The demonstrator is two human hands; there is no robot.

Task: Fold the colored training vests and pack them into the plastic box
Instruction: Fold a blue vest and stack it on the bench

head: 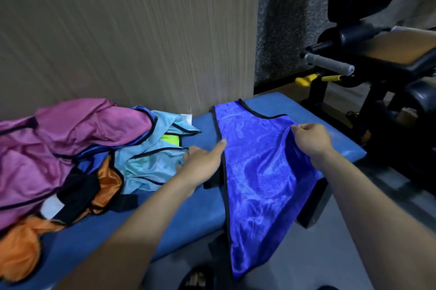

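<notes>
Likely light, slick mesh, the blue vest (254, 171) lies across the padded bench (165, 214) with its lower half drooping off the near edge; best taken at the black-trimmed edges. Left hand (203, 162) rests on the left hem, fingers straight, pinning it. Right hand (309, 138) pinches the right edge, lifting a fold; unfolded vest pile (70, 148) sits left, no box visible.

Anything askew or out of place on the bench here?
Yes: the shiny royal-blue mesh vest lies crooked, its lower half hanging off the blue padded bench edge. No plastic box is in view.
</notes>
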